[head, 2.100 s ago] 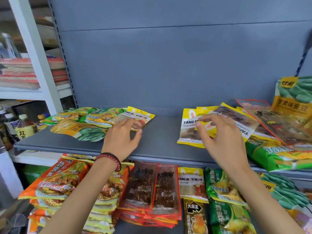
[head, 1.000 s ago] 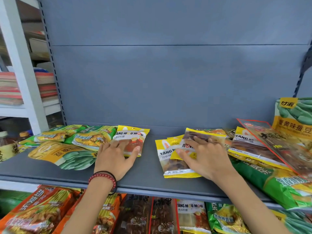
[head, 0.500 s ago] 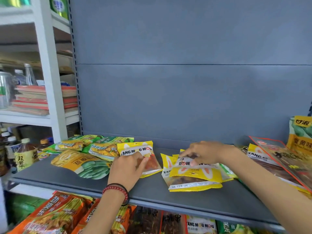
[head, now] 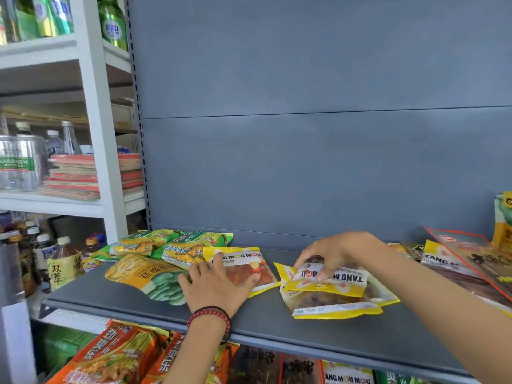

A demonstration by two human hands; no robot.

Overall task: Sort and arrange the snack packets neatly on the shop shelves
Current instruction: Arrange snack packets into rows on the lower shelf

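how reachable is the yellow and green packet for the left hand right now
Probably yes: the left hand rests flat on a Tang Mou Mou packet, and the yellow and green packet lies just to its left on the shelf, uncovered at its near end.

Our left hand (head: pixel 214 286) rests flat on a yellow plastic snack packet (head: pixel 243 268); our right hand (head: pixel 336 252) pinches another, upside-down yellow packet (head: pixel 329 284) on the grey metal shelf (head: pixel 304 336).
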